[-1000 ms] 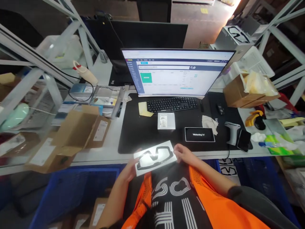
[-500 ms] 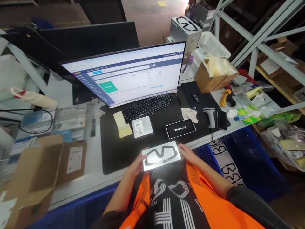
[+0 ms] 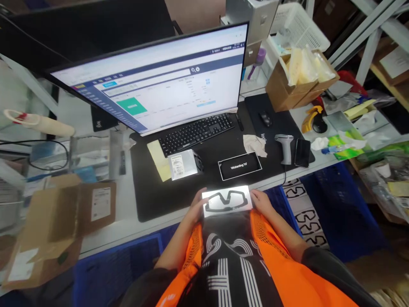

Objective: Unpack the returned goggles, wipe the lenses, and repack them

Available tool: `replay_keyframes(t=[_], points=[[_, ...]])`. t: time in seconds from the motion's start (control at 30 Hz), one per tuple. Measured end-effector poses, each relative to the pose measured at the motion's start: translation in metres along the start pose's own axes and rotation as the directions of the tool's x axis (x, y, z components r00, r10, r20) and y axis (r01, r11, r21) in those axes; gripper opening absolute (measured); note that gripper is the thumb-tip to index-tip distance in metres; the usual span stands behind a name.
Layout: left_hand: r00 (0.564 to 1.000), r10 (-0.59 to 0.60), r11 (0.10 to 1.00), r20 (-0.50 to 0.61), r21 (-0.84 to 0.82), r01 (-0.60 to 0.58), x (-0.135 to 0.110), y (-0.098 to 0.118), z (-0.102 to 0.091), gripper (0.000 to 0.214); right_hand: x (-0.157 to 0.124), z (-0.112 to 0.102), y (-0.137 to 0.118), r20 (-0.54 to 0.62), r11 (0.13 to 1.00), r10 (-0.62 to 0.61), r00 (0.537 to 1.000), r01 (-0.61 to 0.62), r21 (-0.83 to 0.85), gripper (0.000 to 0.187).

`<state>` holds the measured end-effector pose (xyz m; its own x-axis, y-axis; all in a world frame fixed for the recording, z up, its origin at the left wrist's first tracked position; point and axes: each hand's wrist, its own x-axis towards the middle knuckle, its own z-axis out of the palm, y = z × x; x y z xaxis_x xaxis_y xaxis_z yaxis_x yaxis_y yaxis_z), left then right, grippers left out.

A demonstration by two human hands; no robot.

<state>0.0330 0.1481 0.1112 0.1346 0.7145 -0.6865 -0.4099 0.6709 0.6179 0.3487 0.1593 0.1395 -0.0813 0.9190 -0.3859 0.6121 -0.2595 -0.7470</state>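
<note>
Between my two hands is a white, shiny box (image 3: 227, 197) with a black goggle-shaped outline printed on its face. I cannot tell whether it is a whole box or only a lid. My left hand (image 3: 195, 207) grips its left end and my right hand (image 3: 260, 202) its right end, close to my body. Beyond it on the black desk mat (image 3: 156, 200) lies an open black tray with a white rim (image 3: 239, 166), marked "Wakening". Left of that is a silver-white packet with a label (image 3: 183, 165), a dark item at its right edge.
A monitor (image 3: 159, 81) and keyboard (image 3: 198, 133) stand behind. To the right are a barcode scanner (image 3: 286, 149), a phone (image 3: 302, 152), a mouse (image 3: 265, 119) and a tape dispenser (image 3: 313, 120). An open cardboard box (image 3: 47, 213) sits left. Blue crates (image 3: 118, 268) are below the desk.
The held box has tilted, so its face looks narrower and the glare on it is weaker. Both hands still hold its ends. The head view has shifted.
</note>
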Motion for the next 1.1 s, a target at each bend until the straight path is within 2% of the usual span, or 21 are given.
replay_keyframes(t=[0.17,0.33,0.57,0.67,0.73,0.83,0.97,1.1], points=[[0.999,0.003,0.999,-0.037,0.04,-0.001,-0.003,-0.01,0.012,0.077,0.0,-0.018,0.009,0.021,0.999,0.019,1.0,-0.018,-0.034,0.036],[0.999,0.03,0.997,-0.014,0.074,-0.029,-0.007,-0.006,0.022,0.084,0.006,-0.04,0.007,0.04,0.998,-0.01,0.999,0.012,-0.054,0.039],[0.986,0.128,0.977,0.103,0.159,-0.143,-0.013,0.018,0.045,0.088,-0.002,-0.09,-0.002,-0.046,0.99,-0.085,0.995,0.079,-0.117,0.038],[0.976,0.153,0.964,0.152,0.194,-0.181,-0.026,0.034,0.056,0.096,-0.012,-0.116,-0.011,-0.09,0.985,-0.108,0.99,0.095,-0.142,0.035],[0.95,0.226,0.925,0.214,0.259,-0.278,-0.04,0.048,0.062,0.102,-0.019,-0.134,-0.021,-0.128,0.979,-0.144,0.981,0.123,-0.159,0.033],[0.888,0.362,0.816,0.283,0.364,-0.449,-0.07,0.076,0.066,0.109,-0.033,-0.159,-0.047,-0.19,0.946,-0.296,0.936,0.26,-0.194,0.025],[0.845,0.455,0.732,0.28,0.424,-0.534,-0.121,0.115,0.058,0.117,-0.06,-0.182,-0.098,-0.222,0.858,-0.509,0.832,0.469,-0.207,0.016],[0.786,0.55,0.656,0.281,0.437,-0.616,-0.161,0.134,0.043,0.126,-0.08,-0.192,-0.139,-0.201,0.771,-0.637,0.744,0.61,-0.183,0.018]])
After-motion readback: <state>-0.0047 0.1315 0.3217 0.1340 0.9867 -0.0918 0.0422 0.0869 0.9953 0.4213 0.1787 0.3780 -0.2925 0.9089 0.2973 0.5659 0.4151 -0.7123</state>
